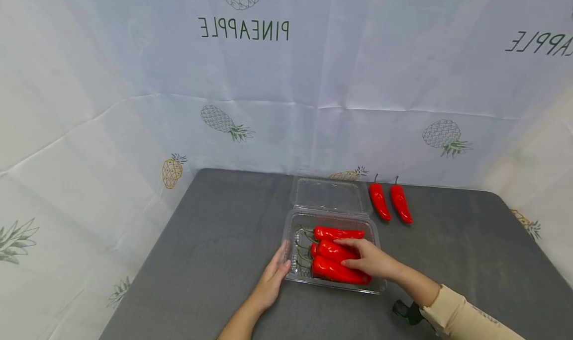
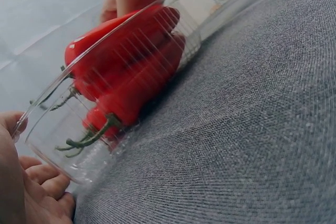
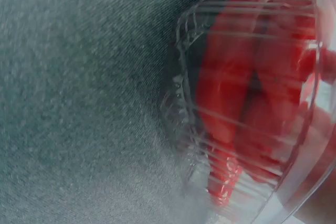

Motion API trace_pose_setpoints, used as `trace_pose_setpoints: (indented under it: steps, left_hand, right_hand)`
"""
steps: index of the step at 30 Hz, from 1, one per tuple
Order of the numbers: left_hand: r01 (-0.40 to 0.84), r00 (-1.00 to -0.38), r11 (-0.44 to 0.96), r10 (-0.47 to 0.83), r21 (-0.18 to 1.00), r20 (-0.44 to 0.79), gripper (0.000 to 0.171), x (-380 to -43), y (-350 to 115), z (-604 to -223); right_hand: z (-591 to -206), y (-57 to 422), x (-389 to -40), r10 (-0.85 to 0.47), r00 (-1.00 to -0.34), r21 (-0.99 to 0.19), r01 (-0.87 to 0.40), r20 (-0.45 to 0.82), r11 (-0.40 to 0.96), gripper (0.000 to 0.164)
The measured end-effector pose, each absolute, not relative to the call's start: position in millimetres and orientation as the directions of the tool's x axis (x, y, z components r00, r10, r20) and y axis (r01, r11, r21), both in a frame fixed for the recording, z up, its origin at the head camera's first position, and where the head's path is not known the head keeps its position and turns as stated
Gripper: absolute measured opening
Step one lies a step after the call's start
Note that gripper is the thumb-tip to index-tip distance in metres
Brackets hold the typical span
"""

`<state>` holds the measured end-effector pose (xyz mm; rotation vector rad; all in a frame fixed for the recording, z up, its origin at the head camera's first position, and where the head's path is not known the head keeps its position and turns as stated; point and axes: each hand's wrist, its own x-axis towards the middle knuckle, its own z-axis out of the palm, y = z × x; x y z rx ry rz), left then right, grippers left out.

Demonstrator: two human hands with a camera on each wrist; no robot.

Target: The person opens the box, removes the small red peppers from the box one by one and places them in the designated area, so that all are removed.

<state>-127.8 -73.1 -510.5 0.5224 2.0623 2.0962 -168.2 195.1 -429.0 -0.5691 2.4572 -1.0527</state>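
A clear plastic clamshell container (image 1: pixel 293 215) lies opened on the table, several red chili peppers (image 1: pixel 342 272) with green stems inside it. At its left side, my left hand (image 1: pixel 270 276) holds the wall, one digit at the rim and other fingers lower down in the left wrist view. My right hand (image 1: pixel 370 259) reaches in from the right and grips a red pepper (image 1: pixel 331 250) in the middle of the pile, thumb on the near side and fingers on the far side. Through the ribbed wall, the right wrist view shows blurred peppers (image 3: pixel 226 77).
Two more red peppers (image 1: pixel 379 202) lie side by side right of the container's lid (image 1: pixel 329 196), which is folded back flat. A dark object (image 1: pixel 407 312) sits near my right forearm, partly covered. Behind the grey tabletop (image 1: pixel 215 220) hangs a pineapple-print curtain (image 1: pixel 277 76).
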Motion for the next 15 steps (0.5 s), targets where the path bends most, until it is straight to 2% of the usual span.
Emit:
trace_pose_setpoints:
  steps: [15]
  left_hand:
    - [0.144, -0.928, -0.043, 0.342, 0.989, 0.15, 0.056, -128.0, -72.9, -510.0]
  right_hand:
    - [-434.9, 198.8, -172.1, -0.552, -0.831, -0.724, -0.339, -0.068, 0.6, 0.049]
